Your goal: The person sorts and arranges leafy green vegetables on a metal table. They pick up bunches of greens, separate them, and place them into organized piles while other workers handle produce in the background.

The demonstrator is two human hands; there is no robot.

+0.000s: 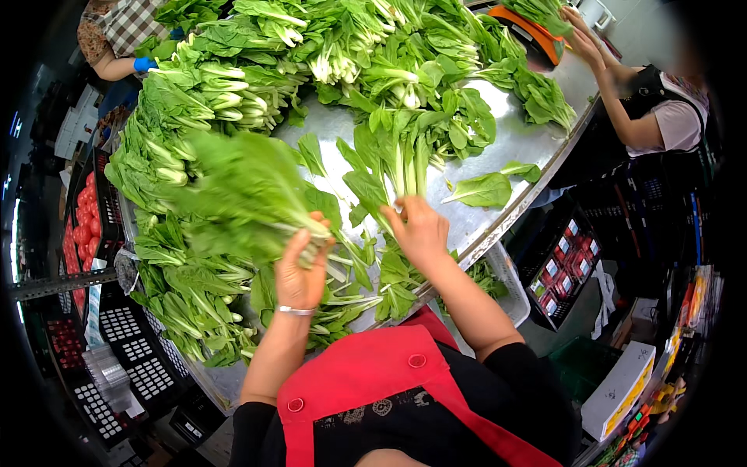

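My left hand (303, 265) grips the pale stem ends of a bunch of leafy greens (245, 187), whose leaves point up and left and look blurred. To its right, my right hand (421, 230) has its fingers at the lower stems of another bunch of leafy greens (408, 146), which lies leaves-away on the metal table (467, 227). Whether those fingers are closed round the stems is not clear. Loose leaves and stems lie between and below my hands. A single loose leaf (481, 190) is on the metal at the right.
Heaped greens (233, 99) cover the table's far and left parts. An orange scale (528, 35) stands at the far right near a co-worker's hands (583, 44). Another co-worker's blue-gloved hand (144, 64) is at the upper left. A white basket (510, 286) sits below the table's right edge.
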